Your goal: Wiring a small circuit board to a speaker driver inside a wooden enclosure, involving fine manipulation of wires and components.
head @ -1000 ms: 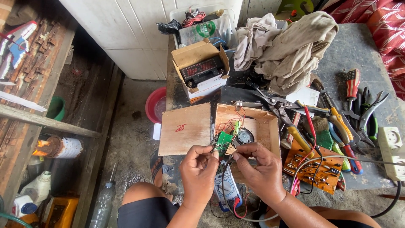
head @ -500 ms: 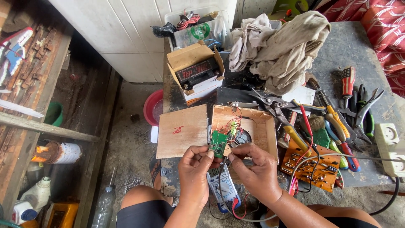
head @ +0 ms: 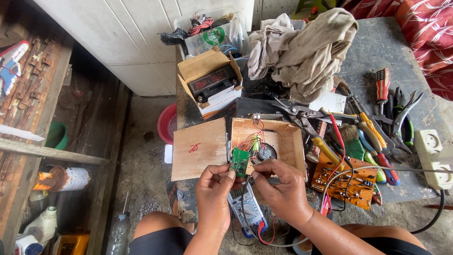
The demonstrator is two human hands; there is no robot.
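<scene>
We see a dark, worn workbench (head: 377,47) filling the far right of the scene, with a heap of grey cloth (head: 306,52) at its far edge. Left of the cloth stands an open cardboard box (head: 207,71) with a black battery (head: 212,84) inside. Nearer to us lies an open wooden box (head: 288,141) with a small speaker and coloured wires in it, and its flat wooden lid (head: 198,148) sits just to its left. To the right of the box lie pliers and screwdrivers (head: 377,123), an orange circuit board (head: 347,179) and a white power strip (head: 434,158). A yellow-and-blue multimeter (head: 247,210) rests near our lap, below the hands. Our left hand (head: 214,193) and right hand (head: 281,186) are close together at the near edge of the wooden box. Together they pinch a small green circuit board (head: 239,161), the left at its lower left edge, the right just beside it on the right, with wires running from the board into the box.
</scene>
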